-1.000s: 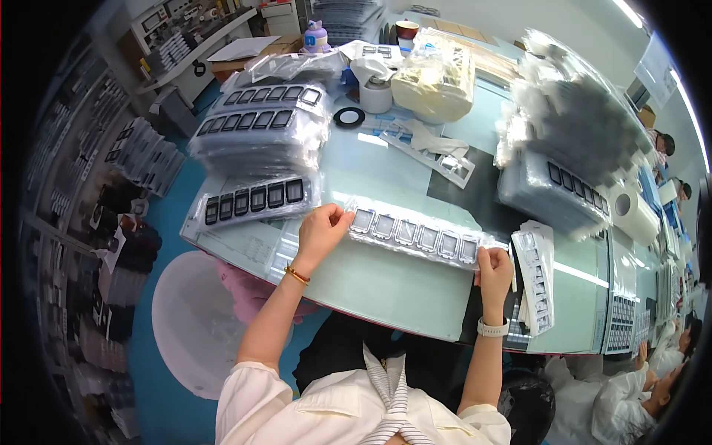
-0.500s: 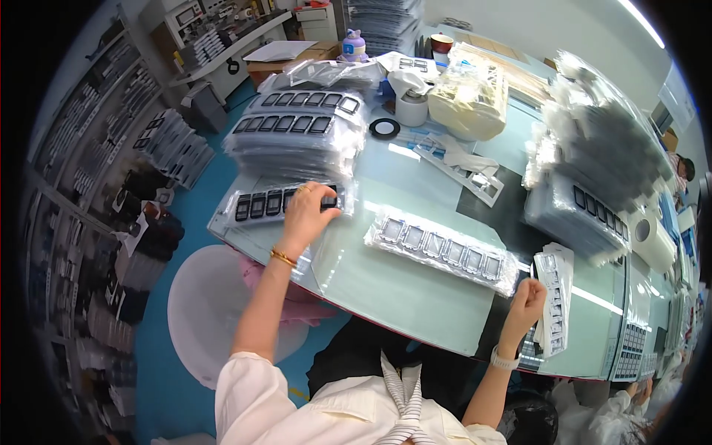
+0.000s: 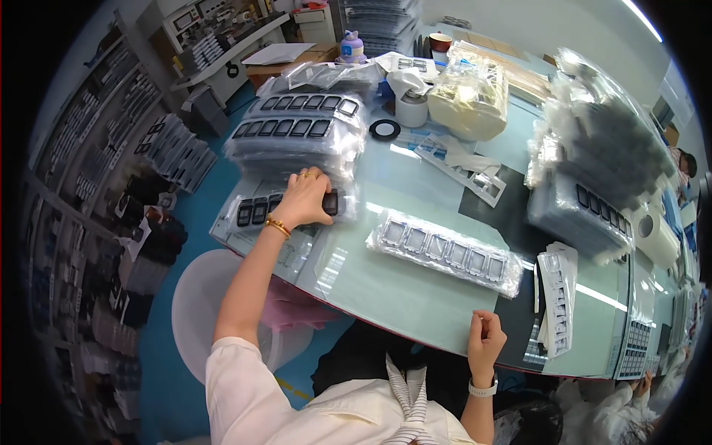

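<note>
A: Where is the wrapped strip of pale frames [image 3: 445,252]?

B: It lies flat on the glassy surface [image 3: 408,308], its row of frames slanting toward the person at the right end. Neither hand touches it.

A: And the left hand [image 3: 299,200]?

B: Left of the wrapped strip, laid across a pack of black frames [image 3: 259,211], with its thumb apart from the other fingers. The fingertips are partly hidden, so whether they grip the pack or only rest on it cannot be told.

A: What about the right hand [image 3: 486,343]?

B: It is on the person's side of the wrapped strip, toward that strip's right end and clear of it. Its fingers are curled in toward the thumb, with nothing visible between them.

A: What stands around?

B: Farther back and left of the wrapped strip, a tall bagged stack [image 3: 293,152] rises just behind the black pack. Just beyond the strip's right end lie some white strips with cut-outs [image 3: 558,300]. Behind that end, farther from the person, is another bagged stack [image 3: 571,215] with black frames showing.
</note>
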Available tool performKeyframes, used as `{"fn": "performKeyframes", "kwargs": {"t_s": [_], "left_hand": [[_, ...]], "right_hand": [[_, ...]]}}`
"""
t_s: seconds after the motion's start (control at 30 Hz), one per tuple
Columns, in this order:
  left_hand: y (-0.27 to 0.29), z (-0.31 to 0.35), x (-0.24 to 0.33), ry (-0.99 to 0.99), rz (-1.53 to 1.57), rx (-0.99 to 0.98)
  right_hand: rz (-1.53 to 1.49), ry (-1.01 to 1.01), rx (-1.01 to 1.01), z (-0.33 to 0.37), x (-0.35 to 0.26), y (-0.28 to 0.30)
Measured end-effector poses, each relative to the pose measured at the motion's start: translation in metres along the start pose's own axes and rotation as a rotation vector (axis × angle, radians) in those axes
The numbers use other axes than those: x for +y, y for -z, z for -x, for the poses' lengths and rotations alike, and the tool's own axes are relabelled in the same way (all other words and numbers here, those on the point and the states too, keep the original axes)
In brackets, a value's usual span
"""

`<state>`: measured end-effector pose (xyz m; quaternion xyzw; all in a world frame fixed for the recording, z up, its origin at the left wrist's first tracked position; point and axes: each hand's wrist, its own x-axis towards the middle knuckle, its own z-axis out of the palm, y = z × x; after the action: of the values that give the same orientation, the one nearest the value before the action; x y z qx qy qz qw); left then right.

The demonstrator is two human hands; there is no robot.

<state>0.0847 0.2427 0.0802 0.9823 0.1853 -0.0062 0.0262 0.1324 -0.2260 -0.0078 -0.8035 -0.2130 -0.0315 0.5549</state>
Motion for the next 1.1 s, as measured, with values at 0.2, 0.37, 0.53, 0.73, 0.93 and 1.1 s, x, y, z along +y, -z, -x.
{"fn": "performKeyframes", "kwargs": {"t_s": [0.2, 0.37, 0.53, 0.73, 0.93, 1.1], "left_hand": [[0.009, 0.03, -0.006, -0.069, 0.213, 0.181], [0.002, 0.028, -0.008, 0.028, 0.242, 0.176], [-0.015, 0.006, -0.011, 0.085, 0.186, 0.08], [-0.009, -0.002, -0.009, -0.011, 0.075, 0.013], [-0.01, 0.012, -0.015, -0.021, 0.177, -0.006], [-0.012, 0.015, -0.019, 0.013, 0.263, 0.083]], "right_hand": [[-0.002, 0.002, 0.019, -0.002, 0.001, 0.0], [0.088, 0.062, -0.002, -0.001, -0.002, -0.003], [0.113, 0.081, -0.004, 0.003, -0.001, -0.003], [0.133, 0.111, 0.008, 0.003, -0.003, -0.004], [0.116, 0.123, 0.009, 0.001, -0.005, -0.003], [0.163, 0.1, -0.019, -0.002, -0.01, -0.001]]}}
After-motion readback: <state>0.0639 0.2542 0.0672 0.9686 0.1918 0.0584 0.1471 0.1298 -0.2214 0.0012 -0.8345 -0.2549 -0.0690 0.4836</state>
